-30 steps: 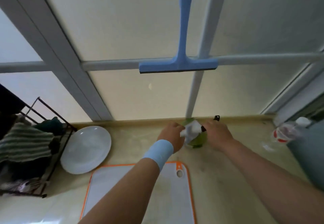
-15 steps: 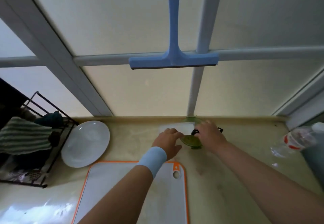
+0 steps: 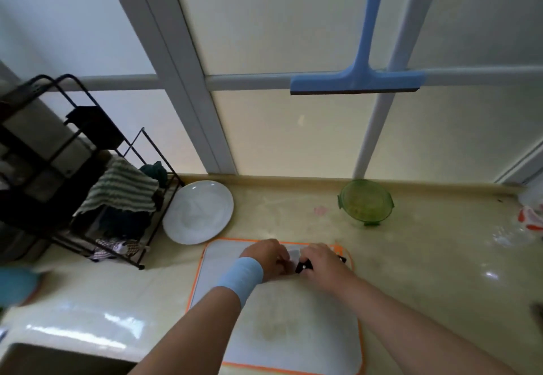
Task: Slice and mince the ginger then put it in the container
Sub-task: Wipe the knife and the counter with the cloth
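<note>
1. Now your right hand (image 3: pixel 324 263) fingers wrap the knife (image 3: pixel 304 266) handle
2. Your left hand (image 3: pixel 269 258) fingers bend at its blade, maybe clearing it; grip unclear
3. Pale ginger (image 3: pixel 364 208) seems already in the green container (image 3: pixel 341 198), well apart

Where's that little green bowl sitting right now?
In the head view the green bowl stands on the counter at the back right, by the window ledge, past the far right corner of the cutting board.

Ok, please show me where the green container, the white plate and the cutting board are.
green container (image 3: pixel 348 198): head view, left inner wall.
white plate (image 3: pixel 198 211): head view, its bare middle.
cutting board (image 3: pixel 282 330): head view, bare white surface.
</note>
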Demonstrator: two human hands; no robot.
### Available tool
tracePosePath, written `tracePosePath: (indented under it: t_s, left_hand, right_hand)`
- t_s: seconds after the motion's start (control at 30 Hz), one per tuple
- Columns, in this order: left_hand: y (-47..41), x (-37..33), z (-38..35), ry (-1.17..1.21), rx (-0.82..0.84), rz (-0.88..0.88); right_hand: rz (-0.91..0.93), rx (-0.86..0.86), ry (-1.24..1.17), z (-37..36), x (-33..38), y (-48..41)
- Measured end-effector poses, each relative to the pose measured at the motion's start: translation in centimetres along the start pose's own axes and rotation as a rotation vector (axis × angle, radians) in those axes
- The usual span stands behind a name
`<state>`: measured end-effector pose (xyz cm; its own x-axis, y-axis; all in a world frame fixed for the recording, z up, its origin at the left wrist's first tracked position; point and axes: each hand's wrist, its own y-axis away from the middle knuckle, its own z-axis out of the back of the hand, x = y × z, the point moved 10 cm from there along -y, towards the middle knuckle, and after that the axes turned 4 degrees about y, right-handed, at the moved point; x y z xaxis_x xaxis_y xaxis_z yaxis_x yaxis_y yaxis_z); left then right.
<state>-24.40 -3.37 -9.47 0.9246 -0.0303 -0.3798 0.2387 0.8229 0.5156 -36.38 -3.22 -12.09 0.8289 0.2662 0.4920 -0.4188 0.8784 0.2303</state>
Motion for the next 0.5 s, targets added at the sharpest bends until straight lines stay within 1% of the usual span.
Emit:
tracePosePath:
  t_s: [0.1, 0.17, 0.3, 0.37, 0.5]
  left_hand:
    - [1.1, 1.7, -2.1, -0.007, 0.069, 0.078]
    - [1.3, 2.5, -3.0, -0.003, 0.082, 0.110]
    - [0.2, 2.4, -2.8, 0.072, 0.075, 0.084]
    - [-1.1, 1.1, -1.6, 0.081, 0.038, 0.042]
    - [-4.3, -3.5, 0.9, 0.069, -0.045, -0.052]
  right_hand:
    - [-0.015, 0.076, 0.011, -2.5, 1.4, 0.6]
    - [-0.054, 0.136, 0.020, -3.5, 1.5, 1.2]
    - [-0.090, 0.219, 0.003, -3.9, 1.1, 1.3]
    - [-0.096, 0.171, 0.048, -1.9, 0.6, 0.6]
    - [-0.131, -0.028, 0.063, 5.1, -2.4, -1.1]
